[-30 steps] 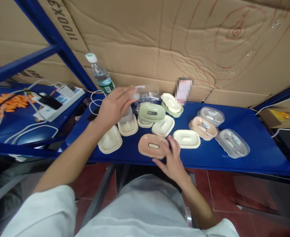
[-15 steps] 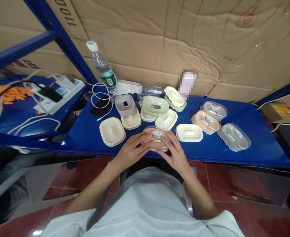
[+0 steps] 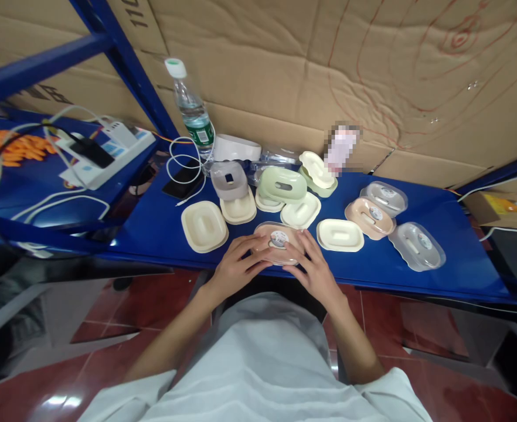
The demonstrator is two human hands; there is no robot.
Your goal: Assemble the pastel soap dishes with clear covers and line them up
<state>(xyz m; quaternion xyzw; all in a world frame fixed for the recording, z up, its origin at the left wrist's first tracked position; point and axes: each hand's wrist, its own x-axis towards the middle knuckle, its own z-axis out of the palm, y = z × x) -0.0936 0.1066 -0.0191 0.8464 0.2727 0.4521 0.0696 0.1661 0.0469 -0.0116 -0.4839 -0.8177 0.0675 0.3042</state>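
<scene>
A pink soap box (image 3: 277, 229) with a clear cover and a round white sticker lies flat at the table's front edge. Around its left side my left hand (image 3: 240, 262) is closed, fingers on the cover and thumb low at the front. My right hand (image 3: 315, 268) grips the right end in much the same way. Just right of it lies a cream oval tray (image 3: 340, 235); a larger cream tray (image 3: 203, 227) is on the left. Behind are a green dish (image 3: 282, 185) with a slot and a grey one (image 3: 229, 180), both resting on cream pieces.
Covered boxes in orange (image 3: 370, 218) and grey (image 3: 418, 246) stand on the right. At the back left are a water bottle (image 3: 193, 114), a dark phone (image 3: 183, 181) and a white cable. A power strip (image 3: 131, 155) and orange pieces (image 3: 14, 149) occupy the left table.
The view has shifted slightly. My right fingers have slid off the middle of the cover towards its right end, leaving more of the pink box in sight. My left hand stays on it.
</scene>
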